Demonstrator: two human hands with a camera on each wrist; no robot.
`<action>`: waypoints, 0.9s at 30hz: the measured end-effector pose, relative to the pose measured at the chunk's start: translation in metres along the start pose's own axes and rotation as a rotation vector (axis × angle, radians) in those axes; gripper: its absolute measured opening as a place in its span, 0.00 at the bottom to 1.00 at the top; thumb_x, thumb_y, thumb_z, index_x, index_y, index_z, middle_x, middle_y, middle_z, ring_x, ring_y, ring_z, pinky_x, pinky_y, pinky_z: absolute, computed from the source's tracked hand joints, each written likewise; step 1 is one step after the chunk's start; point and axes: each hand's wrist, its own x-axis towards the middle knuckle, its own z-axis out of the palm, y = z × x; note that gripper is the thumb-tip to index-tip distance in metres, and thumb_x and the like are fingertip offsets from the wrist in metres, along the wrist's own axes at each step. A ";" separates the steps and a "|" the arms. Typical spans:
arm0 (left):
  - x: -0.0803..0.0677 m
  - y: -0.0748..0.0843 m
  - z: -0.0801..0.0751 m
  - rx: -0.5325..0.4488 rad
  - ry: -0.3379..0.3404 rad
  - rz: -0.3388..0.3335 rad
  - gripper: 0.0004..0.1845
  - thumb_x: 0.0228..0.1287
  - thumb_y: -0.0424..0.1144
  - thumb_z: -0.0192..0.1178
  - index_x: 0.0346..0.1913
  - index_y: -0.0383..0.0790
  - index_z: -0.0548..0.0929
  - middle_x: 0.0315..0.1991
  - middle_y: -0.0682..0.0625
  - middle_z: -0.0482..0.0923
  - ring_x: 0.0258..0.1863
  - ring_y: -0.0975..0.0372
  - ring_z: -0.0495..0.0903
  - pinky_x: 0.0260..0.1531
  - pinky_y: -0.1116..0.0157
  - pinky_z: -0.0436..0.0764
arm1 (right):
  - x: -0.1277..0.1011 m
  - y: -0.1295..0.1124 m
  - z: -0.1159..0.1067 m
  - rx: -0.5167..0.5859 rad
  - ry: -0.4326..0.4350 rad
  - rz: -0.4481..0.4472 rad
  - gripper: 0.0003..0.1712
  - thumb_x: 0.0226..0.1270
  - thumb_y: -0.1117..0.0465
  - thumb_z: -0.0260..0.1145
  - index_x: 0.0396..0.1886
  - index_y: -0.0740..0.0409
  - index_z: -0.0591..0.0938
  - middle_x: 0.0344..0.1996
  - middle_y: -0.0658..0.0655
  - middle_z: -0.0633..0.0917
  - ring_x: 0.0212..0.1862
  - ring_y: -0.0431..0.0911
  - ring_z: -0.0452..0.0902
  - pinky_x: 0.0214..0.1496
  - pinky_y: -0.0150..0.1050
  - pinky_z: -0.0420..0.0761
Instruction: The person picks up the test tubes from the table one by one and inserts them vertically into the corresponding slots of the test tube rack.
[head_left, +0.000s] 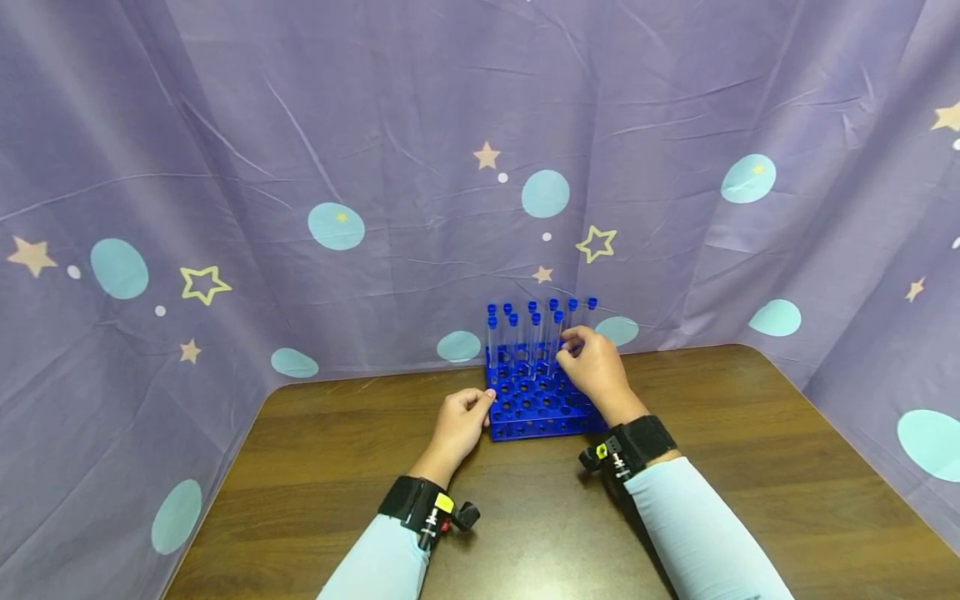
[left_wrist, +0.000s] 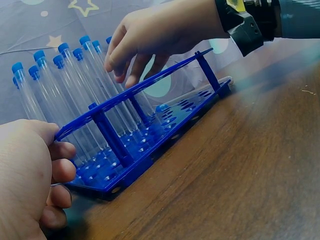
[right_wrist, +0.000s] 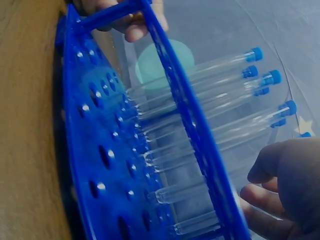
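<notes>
A blue test tube rack (head_left: 536, 406) stands on the wooden table, its rear holes filled with two rows of clear test tubes (left_wrist: 52, 87) with blue caps. At the rack's left end, my left hand (head_left: 462, 421) grips the upper plate, thumb on top and fingers curled beside it. My right hand (head_left: 596, 365) hovers over the right part of the rack, beside the last capped tube (head_left: 557, 329) of the front row. In the right wrist view its thumb and fingers are bent with a small gap between them. Whether the fingertips touch a tube is hard to tell.
A purple curtain (head_left: 420, 275) with stars and spots hangs close behind the rack and round the table (head_left: 360, 467). In the left wrist view a clear tube (left_wrist: 200, 92) with a blue cap appears to lie low behind the rack's right end.
</notes>
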 end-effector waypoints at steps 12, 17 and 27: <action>0.001 0.000 0.000 -0.003 -0.003 -0.002 0.21 0.86 0.43 0.65 0.32 0.31 0.88 0.19 0.56 0.77 0.25 0.63 0.77 0.40 0.65 0.78 | 0.003 0.008 -0.023 0.021 0.031 0.083 0.18 0.75 0.61 0.63 0.58 0.60 0.90 0.42 0.61 0.92 0.30 0.49 0.81 0.31 0.42 0.76; 0.000 0.000 0.000 0.002 -0.001 -0.003 0.21 0.86 0.43 0.65 0.32 0.33 0.88 0.19 0.56 0.77 0.25 0.62 0.77 0.41 0.64 0.78 | 0.007 0.017 -0.032 0.008 0.083 0.131 0.17 0.74 0.60 0.64 0.56 0.59 0.91 0.38 0.60 0.93 0.28 0.48 0.81 0.30 0.42 0.76; 0.001 -0.002 0.001 0.002 0.001 0.001 0.21 0.86 0.43 0.65 0.30 0.37 0.87 0.19 0.56 0.77 0.26 0.61 0.77 0.42 0.63 0.78 | 0.011 0.048 -0.050 -0.033 0.032 0.265 0.21 0.74 0.55 0.65 0.58 0.60 0.90 0.46 0.65 0.93 0.43 0.60 0.89 0.44 0.52 0.85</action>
